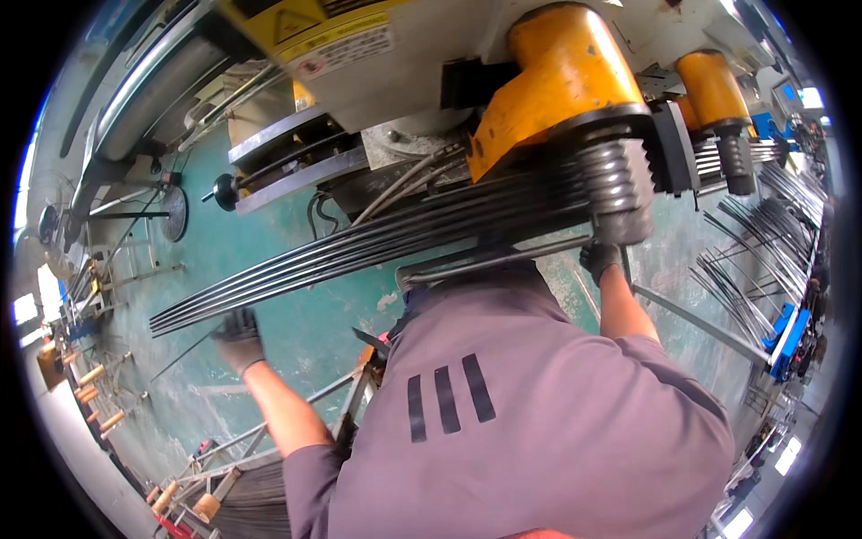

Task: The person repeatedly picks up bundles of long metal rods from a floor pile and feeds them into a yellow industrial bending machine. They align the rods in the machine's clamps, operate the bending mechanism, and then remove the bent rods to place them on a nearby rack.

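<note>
A bundle of long dark metal rods (296, 269) runs from the machine out to the left, its ends fanned slightly. Just below those ends is my left hand (238, 341) in a dark glove, its fingers smeared by motion. A thin dark line, perhaps a rod, meets its fingertips; whether they hold it I cannot tell. My right hand (600, 258), also gloved, is curled beneath a thick ribbed steel screw (618, 189) at the end of a grey metal bar (503, 260). What its fingers close on is hidden. An orange cylindrical housing (575, 63) sits above the screw.
A second orange housing (714, 85) with a screw stands at the right. Loose rods (754, 260) lie on racks beyond it. Lower left, a metal frame with wooden rollers (206, 508) stands beside more dark rods (256, 503). The machine body overhangs the top.
</note>
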The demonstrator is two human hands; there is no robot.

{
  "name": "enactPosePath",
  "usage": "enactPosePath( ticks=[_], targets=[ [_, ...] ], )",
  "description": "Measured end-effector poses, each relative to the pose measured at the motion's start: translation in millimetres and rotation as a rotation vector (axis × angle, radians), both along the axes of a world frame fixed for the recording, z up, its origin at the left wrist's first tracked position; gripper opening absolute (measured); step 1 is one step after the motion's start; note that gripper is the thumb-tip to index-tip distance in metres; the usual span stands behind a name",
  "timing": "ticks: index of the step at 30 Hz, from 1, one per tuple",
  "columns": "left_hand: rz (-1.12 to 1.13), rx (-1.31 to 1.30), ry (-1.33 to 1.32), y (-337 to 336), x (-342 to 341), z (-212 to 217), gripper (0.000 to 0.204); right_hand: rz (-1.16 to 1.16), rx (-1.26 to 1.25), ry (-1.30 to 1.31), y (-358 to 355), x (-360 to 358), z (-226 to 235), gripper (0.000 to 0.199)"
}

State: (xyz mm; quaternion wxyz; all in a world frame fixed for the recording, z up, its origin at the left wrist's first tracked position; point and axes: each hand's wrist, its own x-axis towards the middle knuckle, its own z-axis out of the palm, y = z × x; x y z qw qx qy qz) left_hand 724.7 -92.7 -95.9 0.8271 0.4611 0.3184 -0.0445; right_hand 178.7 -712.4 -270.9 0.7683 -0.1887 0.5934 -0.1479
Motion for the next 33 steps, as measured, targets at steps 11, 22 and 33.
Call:
enactPosePath(
  ticks=[11, 22, 33],
  targets=[
    [-0.468, -0.051, 0.142, -217, -146, -52, 0.039, 0.242, -0.093, 0.292, -48, 40, 13, 0.029],
    [-0.865, 0.039, -0.12, -212, -119, -81, 0.011, 0.159, -0.075, 0.403, 30, 4, 56, 0.027],
    [-0.999, 0.165, -0.291, -185, -95, -108, 0.032, -0.146, -0.354, 0.291, 65, 6, 126, 0.024]
  ],
)
